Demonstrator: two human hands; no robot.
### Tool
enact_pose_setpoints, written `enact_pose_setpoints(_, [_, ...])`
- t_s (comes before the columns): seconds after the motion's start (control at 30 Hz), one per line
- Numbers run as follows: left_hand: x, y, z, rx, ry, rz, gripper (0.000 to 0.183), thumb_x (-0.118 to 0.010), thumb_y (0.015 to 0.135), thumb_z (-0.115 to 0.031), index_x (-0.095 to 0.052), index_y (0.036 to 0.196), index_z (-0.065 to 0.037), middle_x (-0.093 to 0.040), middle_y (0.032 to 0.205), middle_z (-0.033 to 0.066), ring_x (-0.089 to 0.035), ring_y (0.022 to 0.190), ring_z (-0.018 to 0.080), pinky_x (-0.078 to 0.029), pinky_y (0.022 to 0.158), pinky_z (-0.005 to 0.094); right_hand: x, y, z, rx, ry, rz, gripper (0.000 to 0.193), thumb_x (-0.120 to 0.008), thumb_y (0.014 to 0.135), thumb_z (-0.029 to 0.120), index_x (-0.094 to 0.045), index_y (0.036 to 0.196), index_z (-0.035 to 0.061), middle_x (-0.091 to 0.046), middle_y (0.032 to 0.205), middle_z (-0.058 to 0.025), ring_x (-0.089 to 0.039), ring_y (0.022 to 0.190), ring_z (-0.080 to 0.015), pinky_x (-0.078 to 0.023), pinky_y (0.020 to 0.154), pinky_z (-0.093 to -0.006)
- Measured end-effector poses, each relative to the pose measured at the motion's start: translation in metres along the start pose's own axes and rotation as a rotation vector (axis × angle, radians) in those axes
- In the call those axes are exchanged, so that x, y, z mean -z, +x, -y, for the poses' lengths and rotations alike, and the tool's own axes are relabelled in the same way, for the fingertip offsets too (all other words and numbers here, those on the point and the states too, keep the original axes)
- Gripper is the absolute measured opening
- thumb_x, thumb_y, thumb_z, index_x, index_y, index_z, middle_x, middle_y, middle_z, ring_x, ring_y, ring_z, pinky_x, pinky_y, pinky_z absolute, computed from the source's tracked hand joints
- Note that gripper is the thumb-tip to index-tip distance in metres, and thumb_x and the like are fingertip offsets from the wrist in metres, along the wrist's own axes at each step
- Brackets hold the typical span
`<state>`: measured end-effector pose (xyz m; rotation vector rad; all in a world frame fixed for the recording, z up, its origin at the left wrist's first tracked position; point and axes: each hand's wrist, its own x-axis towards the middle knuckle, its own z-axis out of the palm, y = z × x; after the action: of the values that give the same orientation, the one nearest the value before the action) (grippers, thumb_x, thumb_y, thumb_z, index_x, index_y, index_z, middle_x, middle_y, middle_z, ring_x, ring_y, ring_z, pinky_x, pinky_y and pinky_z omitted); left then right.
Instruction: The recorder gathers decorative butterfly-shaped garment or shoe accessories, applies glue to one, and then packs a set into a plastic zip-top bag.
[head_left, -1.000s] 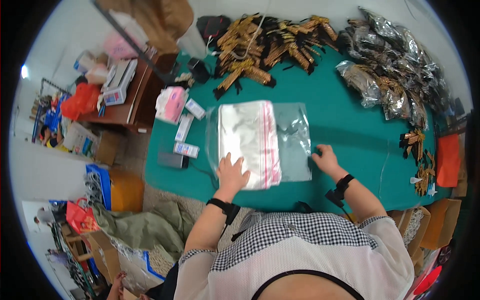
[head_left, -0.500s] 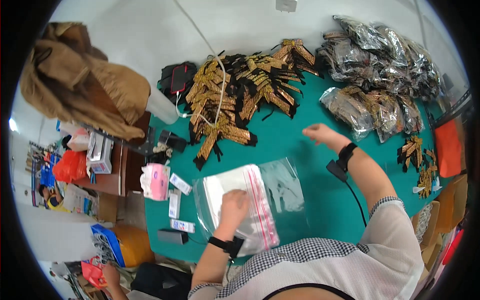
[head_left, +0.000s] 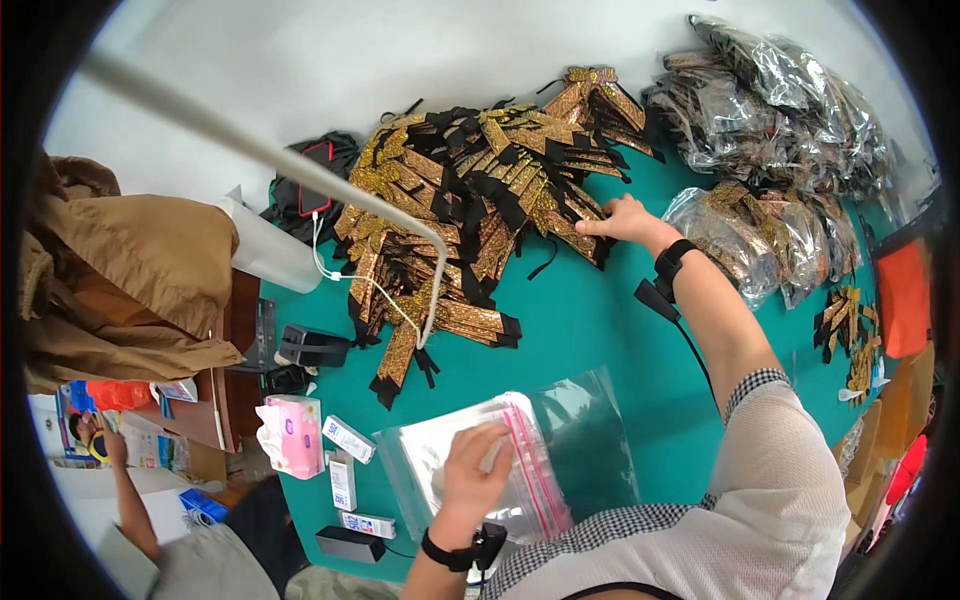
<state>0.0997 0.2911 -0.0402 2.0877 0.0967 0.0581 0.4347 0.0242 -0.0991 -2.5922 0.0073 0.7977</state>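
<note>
My left hand is over a stack of clear plastic bags with pink strips along one side. Its fingers are loosely bent, with a gap between thumb and fingers, and nothing shows in them. My right hand reaches to the right edge of a heap of glittery gold and black ribbon bows. Thumb and fingers are apart beside a black ribbon end; whether they touch it I cannot tell. One bow lies at the heap's far right end.
Bagged bows are piled at the far right, with small loose gold pieces nearer. At left are a pink tissue pack, small white boxes and a dark box. A white bent rod or cable crosses above the heap.
My right hand has moved forward to the edge of the bow heap. My left hand stays over the bags, its fingers slightly further apart. The whole view has shifted.
</note>
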Motion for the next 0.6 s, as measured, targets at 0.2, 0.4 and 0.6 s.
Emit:
enact_pose_setpoints(0.2, [-0.001,0.018,-0.005,-0.030,-0.033,0.037,0.020,-0.062,0.075,-0.002,-0.063,0.095,-0.004,-0.063,0.094,0.0100,-0.058,0.091,0.0221,-0.044,0.080,0.0296,-0.006,0.016,0.009,0.275,0.168,-0.094,0.116,-0.071,0.055,0.061,-0.023,0.132,-0.0115,-0.027,0.135,-0.0288,-0.025,0.128,-0.0373,-0.024,0.104,-0.0406])
enact_pose_setpoints(0.4, [-0.011,-0.006,-0.006,0.118,-0.084,0.089,0.020,-0.064,0.075,-0.007,-0.064,0.095,-0.005,-0.063,0.094,0.0109,-0.058,0.088,0.0251,-0.047,0.076,0.0320,-0.033,-0.001,0.039,0.155,-0.145,-0.222,0.123,-0.076,0.048,0.058,-0.017,0.137,-0.0026,-0.036,0.132,-0.0215,-0.032,0.124,-0.0351,-0.029,0.100,-0.0449])
enact_pose_setpoints(0.6, [-0.036,-0.020,0.001,0.117,-0.041,0.109,0.019,-0.062,0.077,-0.011,-0.064,0.095,-0.004,-0.063,0.092,0.0123,-0.059,0.086,0.0263,-0.048,0.076,0.0331,-0.043,0.002,0.033,0.200,-0.108,-0.524,0.105,-0.077,0.051,0.037,-0.024,0.134,-0.0002,-0.051,0.108,-0.0214,-0.050,0.102,-0.0353,-0.042,0.088,-0.0372])
